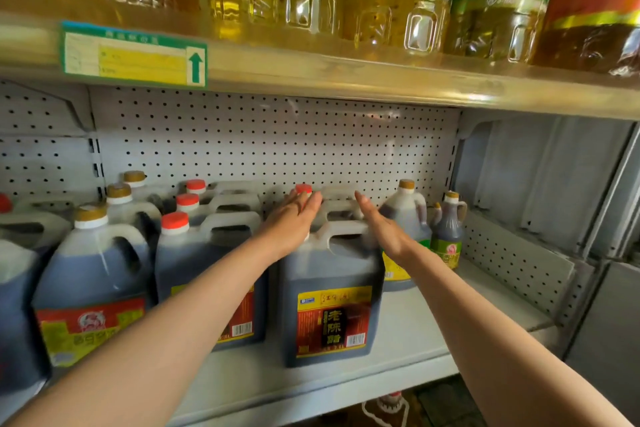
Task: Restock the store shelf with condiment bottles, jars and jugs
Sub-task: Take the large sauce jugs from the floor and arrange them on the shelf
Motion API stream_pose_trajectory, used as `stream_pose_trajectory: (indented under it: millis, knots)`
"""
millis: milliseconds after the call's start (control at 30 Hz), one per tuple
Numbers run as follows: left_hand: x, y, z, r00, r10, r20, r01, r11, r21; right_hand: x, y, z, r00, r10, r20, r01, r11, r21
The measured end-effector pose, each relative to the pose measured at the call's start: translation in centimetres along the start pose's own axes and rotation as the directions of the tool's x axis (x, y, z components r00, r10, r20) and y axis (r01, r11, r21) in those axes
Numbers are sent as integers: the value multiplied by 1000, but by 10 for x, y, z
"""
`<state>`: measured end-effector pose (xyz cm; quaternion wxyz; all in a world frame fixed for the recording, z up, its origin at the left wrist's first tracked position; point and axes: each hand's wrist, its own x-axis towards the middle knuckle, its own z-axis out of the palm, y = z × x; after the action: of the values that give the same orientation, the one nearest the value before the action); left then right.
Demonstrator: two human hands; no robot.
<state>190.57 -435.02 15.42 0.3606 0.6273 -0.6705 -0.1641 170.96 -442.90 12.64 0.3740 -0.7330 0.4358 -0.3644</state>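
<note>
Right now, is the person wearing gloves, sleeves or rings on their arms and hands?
No. The left hand and right hand are bare, with no gloves, rings or watch in view. Both forearms are uncovered up to the picture's edge, so no sleeves show.

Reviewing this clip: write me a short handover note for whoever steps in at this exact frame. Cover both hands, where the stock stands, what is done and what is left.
Left hand: open, fingers straight, resting on the cap end of the front vinegar jug.
Right hand: open, flat beside that jug's handle, gripping nothing.
Stock: the front vinegar jug stands upright near the front edge of the lower shelf, more red-capped jugs in rows behind and to its left, gold-capped jugs further left, a round jug and small bottle to the right.
Done: this jug is on the shelf.
Left: probably square it up; bare shelf space remains at right.
</note>
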Motion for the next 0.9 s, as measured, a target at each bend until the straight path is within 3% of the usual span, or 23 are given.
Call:
stream_pose_trajectory:
  millis: [500,900]
  knots:
    - [5,-6,-1,997,-12,73,-1,984,180,14,9,-4,997,-78,28,78,997,0]
    - [3,-1,-1,995,-94,19,88,976,197,16,11,-2,996,-47,71,41,995,88]
